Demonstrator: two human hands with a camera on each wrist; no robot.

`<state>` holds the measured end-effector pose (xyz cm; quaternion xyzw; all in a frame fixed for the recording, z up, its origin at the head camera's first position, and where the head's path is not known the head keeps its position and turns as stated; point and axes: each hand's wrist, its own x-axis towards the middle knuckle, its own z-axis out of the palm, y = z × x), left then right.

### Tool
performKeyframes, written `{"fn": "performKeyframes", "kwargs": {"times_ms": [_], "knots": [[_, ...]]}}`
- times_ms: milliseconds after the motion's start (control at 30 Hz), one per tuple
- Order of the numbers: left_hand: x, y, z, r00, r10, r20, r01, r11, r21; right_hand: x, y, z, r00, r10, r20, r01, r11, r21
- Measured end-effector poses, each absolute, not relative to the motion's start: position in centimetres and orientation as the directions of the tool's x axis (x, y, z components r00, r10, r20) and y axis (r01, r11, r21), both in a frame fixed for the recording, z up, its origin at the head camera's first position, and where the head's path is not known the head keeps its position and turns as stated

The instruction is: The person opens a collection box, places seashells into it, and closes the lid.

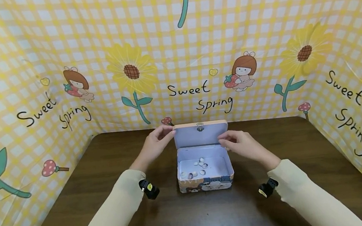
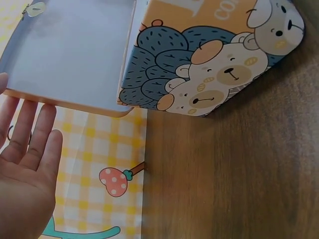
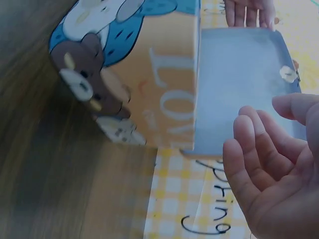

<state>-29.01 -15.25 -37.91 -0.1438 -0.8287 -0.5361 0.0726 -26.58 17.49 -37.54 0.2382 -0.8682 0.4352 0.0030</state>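
A hinged tin box point(image 1: 206, 184) with printed cartoon bears stands on the table, its lid point(image 1: 190, 136) raised. Several small whitish and purplish pieces, resembling shells point(image 1: 202, 171), lie scattered on the box floor. My left hand point(image 1: 155, 144) pinches the lid's left edge; in the left wrist view its fingers point(image 2: 39, 132) sit behind the rim with the thumb tip in front. Beside the lid's right lower part is my right hand point(image 1: 243, 145), fingers loosely bent and holding nothing. The right wrist view shows its thumb and fingertips point(image 3: 244, 127) apart.
A dark wooden table point(image 1: 210, 221) lies under the box. Yellow checked cloth point(image 1: 174, 54) with sunflowers and lettering hangs behind and on both sides, close to the raised lid. Both wrists wear small black cameras point(image 1: 150, 189).
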Motion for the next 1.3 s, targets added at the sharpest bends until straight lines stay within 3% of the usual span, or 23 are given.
{"fn": "performKeyframes", "kwargs": {"times_ms": [800, 1300], "knots": [[-27.3, -16.1, -38.4, -0.921, 0.249, 0.299, 0.375, 0.368, 0.851, -26.0, 12.7, -37.2, -0.842, -0.474, 0.257, -0.445, 0.341, -0.828], [-26.1, -16.4, -38.4, -0.891, 0.312, 0.331, 0.439, 0.403, 0.803, -23.3, 12.6, -37.3, -0.846, -0.481, 0.228, -0.424, 0.350, -0.835]]}}
